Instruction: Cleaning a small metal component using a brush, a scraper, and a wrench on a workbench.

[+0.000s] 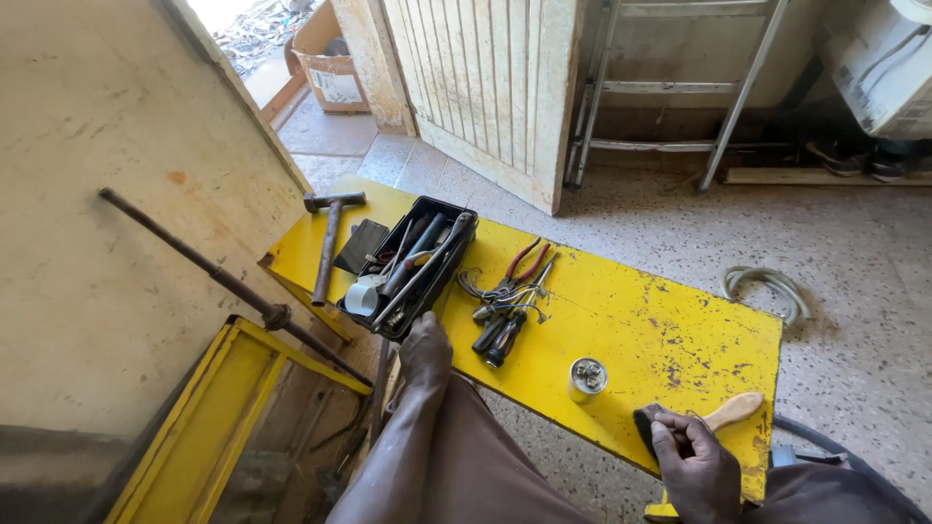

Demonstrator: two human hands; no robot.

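Observation:
My left hand (pixel 425 351) rests against the near end of a black toolbox (pixel 412 268) full of hand tools, on a yellow bench (pixel 641 325). My right hand (pixel 697 468) grips a wooden-handled brush (pixel 723 414) at the bench's near right edge, its dark bristle head under my fingers. Pliers and screwdrivers (pixel 505 306) lie in a loose heap beside the toolbox. A small round tin (pixel 586 377) holding metal bits stands between the heap and the brush. A hammer (pixel 328 243) lies left of the toolbox.
A long rusty metal bar (pixel 223 277) leans along the left wall above a yellow frame (pixel 209 427). An aluminium ladder (pixel 680 87) stands at the back by a white wooden door (pixel 485 87). A coiled cable (pixel 767 286) lies on the speckled floor.

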